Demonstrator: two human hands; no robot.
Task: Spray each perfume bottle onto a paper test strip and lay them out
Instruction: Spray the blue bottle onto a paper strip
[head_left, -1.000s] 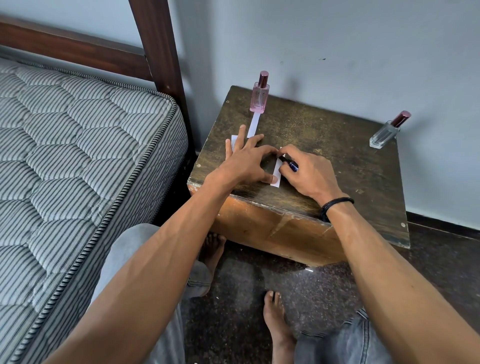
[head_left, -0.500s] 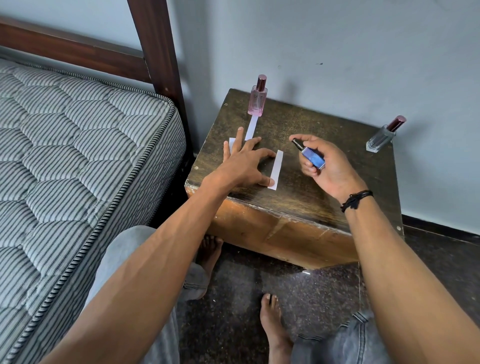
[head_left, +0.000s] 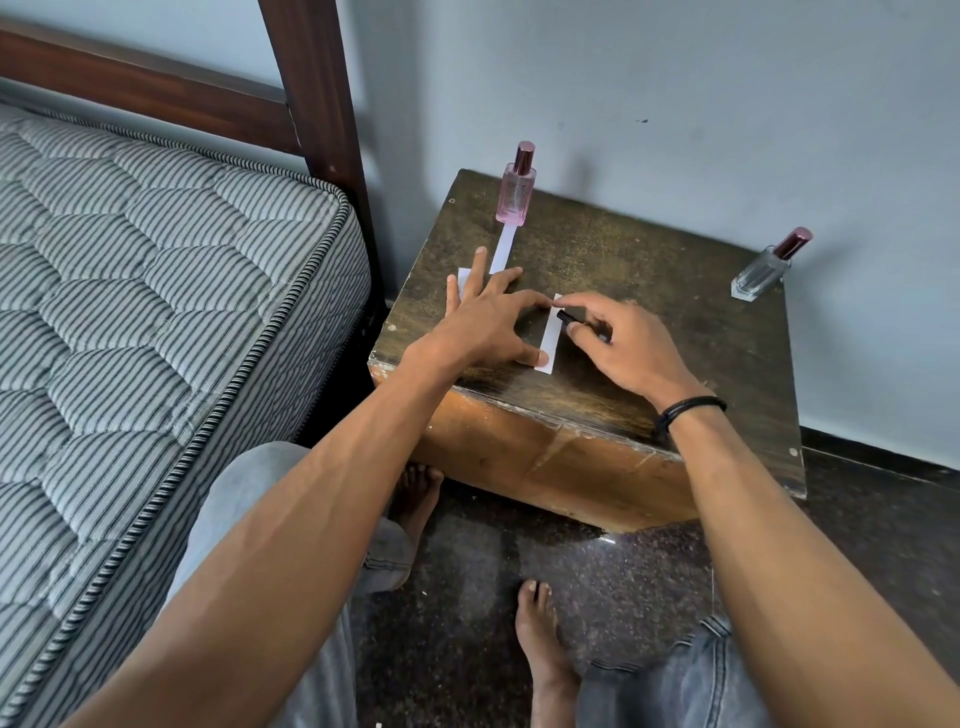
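Observation:
On the dark wooden side table (head_left: 649, 291) my left hand (head_left: 483, 325) lies flat with spread fingers, its thumb and forefinger pressing a white paper strip (head_left: 549, 340). My right hand (head_left: 621, 345) grips a small dark-capped bottle (head_left: 567, 317), mostly hidden in the fist, with its tip right over that strip. A pink perfume bottle (head_left: 517, 189) stands upright at the back edge on the end of a second strip (head_left: 503, 252). Under my left fingers shows the corner of a third strip (head_left: 463, 280). A clear bottle with a maroon cap (head_left: 766, 267) stands at the back right.
A striped mattress (head_left: 156, 312) and a dark wooden bed post (head_left: 311, 93) are on the left. The grey wall (head_left: 675, 104) rises straight behind the table. My knees and bare feet (head_left: 540, 639) are on the dark speckled floor below the table's front edge.
My right hand, which had lifted the blue bottle up and to the right, has come back down to the strip. The left hand has stayed pressing on the paper.

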